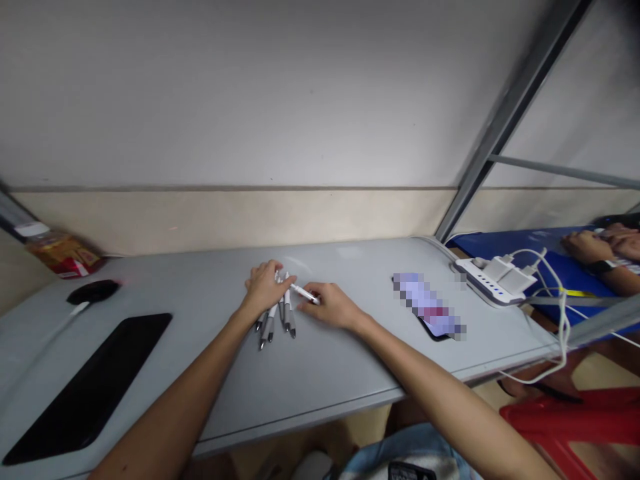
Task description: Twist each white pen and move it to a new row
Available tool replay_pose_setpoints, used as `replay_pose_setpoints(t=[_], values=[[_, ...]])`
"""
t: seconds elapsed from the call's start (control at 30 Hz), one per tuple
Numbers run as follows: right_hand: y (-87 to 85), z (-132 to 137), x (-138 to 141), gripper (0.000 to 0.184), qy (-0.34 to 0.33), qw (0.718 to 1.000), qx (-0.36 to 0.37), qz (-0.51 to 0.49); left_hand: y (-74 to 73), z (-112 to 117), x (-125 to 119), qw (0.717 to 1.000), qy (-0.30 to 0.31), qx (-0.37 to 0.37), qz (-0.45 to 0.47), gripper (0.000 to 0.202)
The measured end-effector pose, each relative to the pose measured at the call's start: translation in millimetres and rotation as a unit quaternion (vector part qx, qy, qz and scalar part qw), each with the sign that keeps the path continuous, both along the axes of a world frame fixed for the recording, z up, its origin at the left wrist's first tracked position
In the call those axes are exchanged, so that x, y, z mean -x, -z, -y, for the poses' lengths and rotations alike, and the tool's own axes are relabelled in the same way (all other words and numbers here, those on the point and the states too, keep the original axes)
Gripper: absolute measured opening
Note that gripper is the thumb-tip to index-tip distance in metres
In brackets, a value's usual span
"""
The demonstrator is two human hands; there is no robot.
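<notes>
Setting: appearing to be a shared living or study room, dormitory-like; exact kind uncertain. A grey desk (340, 373) is running along a plain wall (300, 100). On the right, a metal frame (483, 160) is rising, and another person's hands (590, 247) are resting over a blue tabletop (500, 243). A power strip (487, 288) is holding chargers (500, 268); a drink bottle (63, 255) is sitting far left; a red plastic seat (575, 413) is standing near right.

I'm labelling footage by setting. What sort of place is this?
Possibly a dormitory or other shared room: a grey desk stands beside a metal frame, and another person's hand shows at the right.
</notes>
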State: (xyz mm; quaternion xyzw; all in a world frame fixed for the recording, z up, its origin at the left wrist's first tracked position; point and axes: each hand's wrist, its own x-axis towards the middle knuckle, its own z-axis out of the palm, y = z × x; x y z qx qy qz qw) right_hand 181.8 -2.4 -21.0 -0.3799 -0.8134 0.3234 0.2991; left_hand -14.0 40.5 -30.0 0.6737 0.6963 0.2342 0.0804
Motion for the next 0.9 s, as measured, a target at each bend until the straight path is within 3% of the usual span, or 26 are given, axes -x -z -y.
replay_pose_setpoints(t=[0.17, 0.47, 0.7, 0.9], values=[[-1.4, 5, 5, 0.014, -0.037, 0.998, -0.042, -0.021, -1.3, 1, -3, 1.000, -0.014, 0.002, -0.011, 0.046], [-4.3, 8, 10, 0.022, -0.033, 0.997, -0.069, 0.020, -3.9, 3, -15, 0.993, -0.111, 0.035, 0.024, 0.044], [-0.2, 7, 11, 0.019, -0.022, 0.993, -0.094, 0.070, -1.8, 0, -2, 0.998, -0.047, 0.012, -0.031, 0.031], [-1.6, 7, 9, 0.022, -0.049, 0.993, -0.076, 0.071, -1.3, 0, 0, 0.998, -0.031, 0.009, -0.051, 0.032]])
